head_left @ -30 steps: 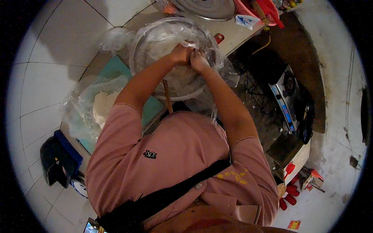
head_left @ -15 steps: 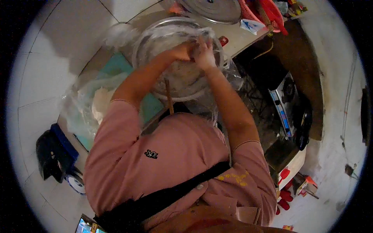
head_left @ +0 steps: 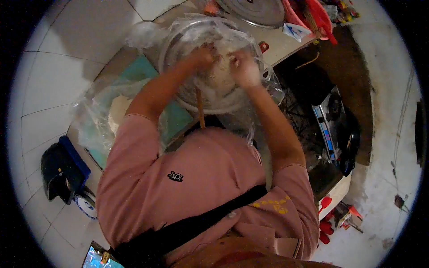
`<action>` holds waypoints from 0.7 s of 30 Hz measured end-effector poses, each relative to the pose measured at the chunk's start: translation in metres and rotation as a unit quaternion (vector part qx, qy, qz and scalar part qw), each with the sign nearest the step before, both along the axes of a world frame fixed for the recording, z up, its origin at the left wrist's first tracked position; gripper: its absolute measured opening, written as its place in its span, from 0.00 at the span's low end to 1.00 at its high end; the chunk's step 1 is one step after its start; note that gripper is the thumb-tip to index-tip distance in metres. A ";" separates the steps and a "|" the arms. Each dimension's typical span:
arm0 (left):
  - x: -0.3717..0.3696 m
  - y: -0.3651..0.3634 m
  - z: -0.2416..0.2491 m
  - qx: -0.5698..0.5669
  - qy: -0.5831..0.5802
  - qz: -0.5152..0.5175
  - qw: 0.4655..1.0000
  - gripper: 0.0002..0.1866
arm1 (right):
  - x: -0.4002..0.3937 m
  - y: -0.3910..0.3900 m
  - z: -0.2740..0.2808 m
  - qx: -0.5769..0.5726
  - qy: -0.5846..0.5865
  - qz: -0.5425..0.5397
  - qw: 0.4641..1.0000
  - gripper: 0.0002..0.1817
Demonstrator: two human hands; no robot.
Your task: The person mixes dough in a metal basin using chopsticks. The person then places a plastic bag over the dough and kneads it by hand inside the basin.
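A wide round metal basin (head_left: 166, 82) holds a pale, floury-looking mass (head_left: 223, 73), with clear plastic film (head_left: 190, 22) bunched over its rim. My left hand (head_left: 203, 57) is over the basin's middle, fingers curled and slightly blurred. To its right, my right hand (head_left: 245, 70) is closed above the pale mass, whitish as if dusted. Whatever either hand grips is hidden. A thin wooden stick (head_left: 200, 109) leans at the basin's near edge, by my shirt.
At the left, a pale lump (head_left: 118, 111) lies in clear plastic on a green board (head_left: 176, 120). Behind the basin are a metal lid (head_left: 254, 11) and a pink basket (head_left: 328, 22). A gas stove (head_left: 325, 125) stands right. A dark dustpan (head_left: 56, 172) is on the tiled floor.
My hands were together at the basin's right side; now they are apart, the left moved left and the right slightly rightward and down. The view has shifted a little.
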State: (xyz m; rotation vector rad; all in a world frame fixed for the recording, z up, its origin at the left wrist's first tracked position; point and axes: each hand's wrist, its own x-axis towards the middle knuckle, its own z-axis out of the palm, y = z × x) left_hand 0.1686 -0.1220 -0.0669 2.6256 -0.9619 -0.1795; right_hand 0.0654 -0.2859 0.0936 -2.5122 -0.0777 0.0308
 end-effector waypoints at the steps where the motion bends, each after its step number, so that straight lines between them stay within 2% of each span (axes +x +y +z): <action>1: 0.004 0.004 0.002 -0.014 0.041 -0.011 0.999 0.25 | -0.015 0.010 0.005 -0.039 0.104 0.030 0.993 0.18; 2: 0.002 0.009 0.025 0.003 0.124 0.008 0.992 0.24 | -0.031 0.020 0.011 -0.076 0.208 0.062 0.973 0.19; 4: 0.002 0.021 0.083 0.040 0.281 0.047 0.958 0.22 | -0.066 0.040 0.013 -0.080 0.183 0.069 0.977 0.20; 7: 0.004 0.047 0.085 0.019 0.301 -0.108 0.947 0.19 | -0.080 0.042 -0.019 -0.076 0.176 0.052 0.980 0.20; 10: -0.022 0.057 0.117 0.013 0.241 -0.187 0.952 0.22 | -0.069 0.032 -0.026 -0.084 0.245 0.036 0.965 0.17; 11: -0.028 0.058 0.117 -0.030 0.241 -0.189 0.951 0.20 | -0.062 0.025 -0.025 -0.089 0.277 0.032 0.956 0.16; 13: -0.034 0.058 0.115 -0.119 0.237 -0.193 0.945 0.15 | -0.045 0.000 -0.017 -0.038 0.173 -0.015 0.984 0.13; 15: -0.026 0.046 0.122 -0.024 0.136 -0.113 0.984 0.13 | -0.025 -0.028 0.012 0.061 0.052 -0.096 0.992 0.13; 16: -0.022 0.039 0.131 0.025 0.083 -0.072 0.994 0.12 | -0.012 -0.040 0.023 0.057 0.003 -0.110 0.992 0.13; 17: -0.021 0.033 0.147 -0.024 0.082 -0.016 0.996 0.11 | -0.001 -0.051 0.032 0.054 -0.046 -0.124 0.990 0.13; 19: -0.018 0.021 0.183 -0.120 0.075 0.097 0.985 0.09 | 0.011 -0.074 0.049 0.010 -0.159 -0.082 0.984 0.13; 21: -0.012 0.012 0.191 -0.249 -0.004 0.077 0.965 0.09 | 0.012 -0.075 0.082 0.056 -0.100 -0.136 0.984 0.12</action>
